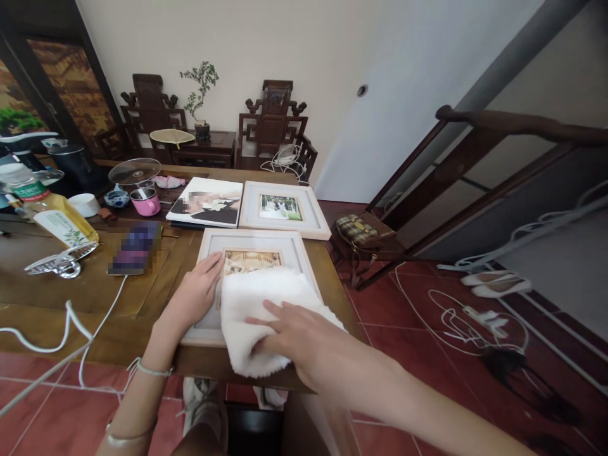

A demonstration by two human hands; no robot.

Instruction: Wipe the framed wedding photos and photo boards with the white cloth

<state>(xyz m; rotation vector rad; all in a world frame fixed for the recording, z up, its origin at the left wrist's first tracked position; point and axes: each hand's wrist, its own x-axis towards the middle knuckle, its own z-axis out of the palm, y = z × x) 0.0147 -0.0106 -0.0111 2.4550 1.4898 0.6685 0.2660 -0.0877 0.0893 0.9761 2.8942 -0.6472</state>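
Observation:
A light wooden picture frame (205,248) with a wide pale mat lies face up near the table's front edge. My left hand (203,285) rests on its left side, fingers stretched out flat and close together. A fluffy white cloth (256,294) covers the frame's lower right part and hides some of the photo (251,258) inside. Over the cloth lies my right hand (289,332), fingers spread on top and the thumb tucked into a fold, gripping it. The cloth touches the frame and droops past its front edge.
Behind are a second framed photo (308,212) and a white-edged photo panel (209,202). To the left stand a pink mug (145,201), an oil bottle (61,218), a clear hair claw (61,263) and a phone (135,247) on a white cable. A chair (403,202) holding a bag (357,229) stands right.

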